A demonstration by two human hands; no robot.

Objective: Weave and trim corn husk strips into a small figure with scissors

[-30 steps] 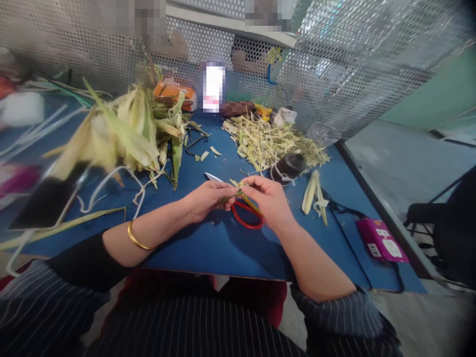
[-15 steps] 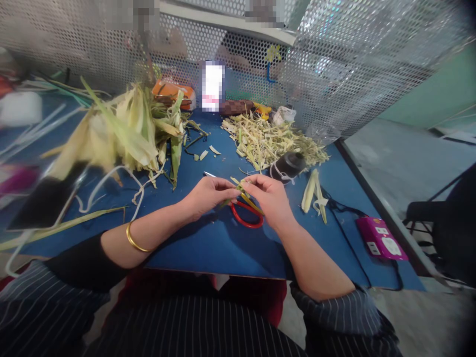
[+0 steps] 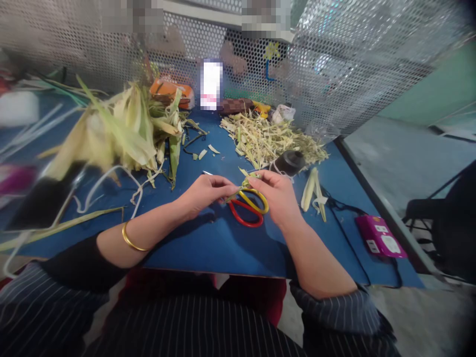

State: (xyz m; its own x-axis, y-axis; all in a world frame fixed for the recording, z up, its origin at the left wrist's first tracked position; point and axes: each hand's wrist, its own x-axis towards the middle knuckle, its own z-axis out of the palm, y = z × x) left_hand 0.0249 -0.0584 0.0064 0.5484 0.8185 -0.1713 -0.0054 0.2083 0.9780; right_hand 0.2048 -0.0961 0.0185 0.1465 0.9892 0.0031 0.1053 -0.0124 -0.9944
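Between my two hands is a small piece of green-yellow corn husk [image 3: 245, 182], its exact shape partly covered by fingers. My left hand [image 3: 210, 194] pinches one end, thumb against forefinger. The fingers of my right hand [image 3: 273, 191] are closed on the other end. Just beneath them on the table lie scissors [image 3: 247, 222] with one red and one yellow handle loop; a blade tip shows behind my left hand. Beyond my right hand lies a dark thread spool [image 3: 289, 162] with pale string around it.
A heap of husks [image 3: 126, 129] lies at the left, and shredded husk [image 3: 271, 136] is piled at the back. Folded husk strips [image 3: 314, 193] and a purple power box [image 3: 381, 236] with cords lie right. A lit phone [image 3: 210, 85] leans against the perforated screen [image 3: 316, 54].
My right hand has shifted slightly up and right, uncovering more of the yellow scissor loop. The husk piece stays between both hands.
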